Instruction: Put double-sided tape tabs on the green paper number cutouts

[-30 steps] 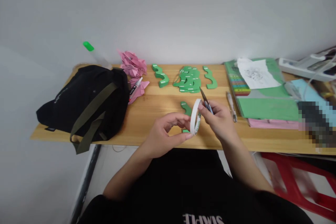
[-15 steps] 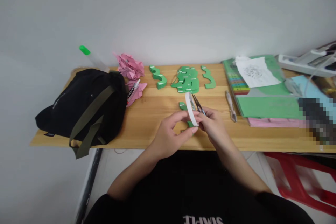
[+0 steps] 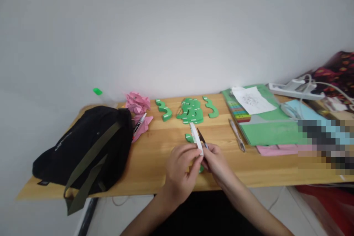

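A white roll of tape, seen nearly edge-on, is pinched between the thumb and fingers of my left hand. Close beside it, my right hand is closed around a pair of scissors, whose dark pointed blades stick up past the fingers. The scissors' handles are hidden in that hand. Under both hands lies a wavy green piece, mostly covered. Behind them sits a cluster of green pieces with small white strips on them. Similar wavy green pieces lie to its left and right.
On the left are a black bag, crumpled pink paper and a glue tube. A pen lies right of my hands, beside a green folder. A power strip stands at the back right.
The camera view has tilted up, so the table sits lower in the frame. The tape roll has turned from showing its ring to nearly edge-on; both hands keep their holds.
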Demonstrator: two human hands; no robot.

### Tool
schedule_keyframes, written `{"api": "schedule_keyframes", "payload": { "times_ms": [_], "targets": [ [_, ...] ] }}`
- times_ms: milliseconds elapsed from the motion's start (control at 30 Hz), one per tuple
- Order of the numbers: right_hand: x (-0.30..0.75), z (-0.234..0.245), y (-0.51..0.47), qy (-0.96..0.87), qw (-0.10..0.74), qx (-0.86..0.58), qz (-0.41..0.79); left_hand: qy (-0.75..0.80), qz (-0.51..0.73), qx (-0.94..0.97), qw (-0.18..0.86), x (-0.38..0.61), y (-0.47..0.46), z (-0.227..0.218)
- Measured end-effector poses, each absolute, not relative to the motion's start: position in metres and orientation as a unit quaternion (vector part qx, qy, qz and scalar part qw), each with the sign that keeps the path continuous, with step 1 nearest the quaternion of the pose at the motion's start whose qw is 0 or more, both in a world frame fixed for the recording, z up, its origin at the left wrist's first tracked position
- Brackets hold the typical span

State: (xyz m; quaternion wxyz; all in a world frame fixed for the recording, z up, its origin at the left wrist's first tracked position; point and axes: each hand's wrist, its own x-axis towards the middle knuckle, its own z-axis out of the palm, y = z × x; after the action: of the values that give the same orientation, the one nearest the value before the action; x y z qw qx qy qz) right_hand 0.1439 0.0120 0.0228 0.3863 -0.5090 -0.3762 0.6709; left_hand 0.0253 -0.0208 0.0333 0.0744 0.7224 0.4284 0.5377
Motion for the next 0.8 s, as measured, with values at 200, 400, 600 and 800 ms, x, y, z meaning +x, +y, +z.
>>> {"api": "schedule_keyframes", "payload": {
  "times_ms": [200, 400, 600, 800],
  "targets": [
    [0.147, 0.016, 0.017, -0.327, 0.431, -0.510, 0.669, 0.388, 0.458, 0.776, 0.192, 0.030, -0.027, 0.035],
    [0.147, 0.016, 0.015, -0.321, 0.417, -0.513, 0.679, 0.385, 0.457, 0.795, 0.107, 0.027, -0.019, 0.030],
    [0.147, 0.017, 0.011, -0.329, 0.374, -0.495, 0.712, 0.373, 0.466, 0.802, 0.019, 0.024, -0.010, 0.024],
    [0.146, 0.022, 0.009, -0.269, 0.355, -0.473, 0.760, 0.343, 0.442, 0.829, -0.014, 0.020, -0.012, 0.025]
  ]
}}
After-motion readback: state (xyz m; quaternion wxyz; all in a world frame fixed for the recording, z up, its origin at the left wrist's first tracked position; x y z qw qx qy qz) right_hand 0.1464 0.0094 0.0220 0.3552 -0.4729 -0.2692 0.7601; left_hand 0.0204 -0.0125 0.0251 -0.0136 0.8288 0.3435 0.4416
